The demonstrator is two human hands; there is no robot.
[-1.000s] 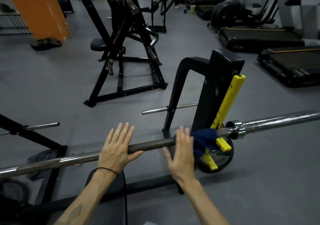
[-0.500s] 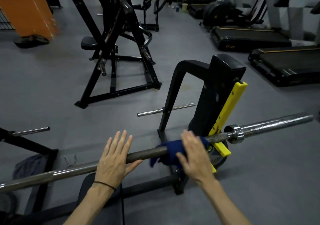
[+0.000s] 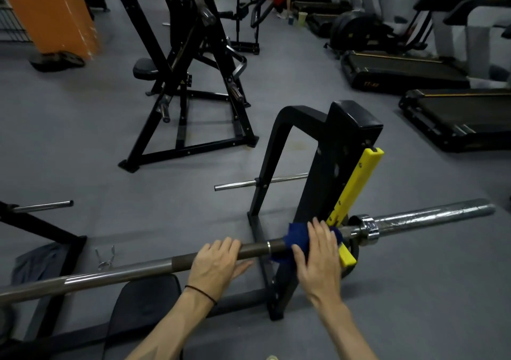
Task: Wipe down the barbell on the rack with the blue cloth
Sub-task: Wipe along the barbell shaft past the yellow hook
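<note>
Long steel barbell lies across the black rack with yellow plastic guard, running from lower left up to a chrome sleeve at the right, beyond the upright. Left hand, a thin black band at its wrist, rests on the dark knurled section left of the rack upright; fingers curl over the top of the bar, thumb points right underneath it, so the hand wraps the bar. Right hand lies just right of it, against the rack upright: fingers are laid out nearly straight over the dark blue cloth, pressing it onto the bar, thumb out to the left. Cloth is bunched around the bar just left of the yellow guard, showing above and below the fingers; whether it goes fully round the bar cannot be told. Bar collar sits just right of the guard. A black weight plate hangs low on the rack behind the right hand, mostly hidden. Left of the rack, on the floor below the bar: a crumpled grey rag and a metal spring clip. A black padded bench end sits under the bar near the left forearm. Floor is grey rubber matting. Beyond the rack: an orange pillar far left, a black A-frame exercise machine in the middle, black treadmills at the right.
</note>
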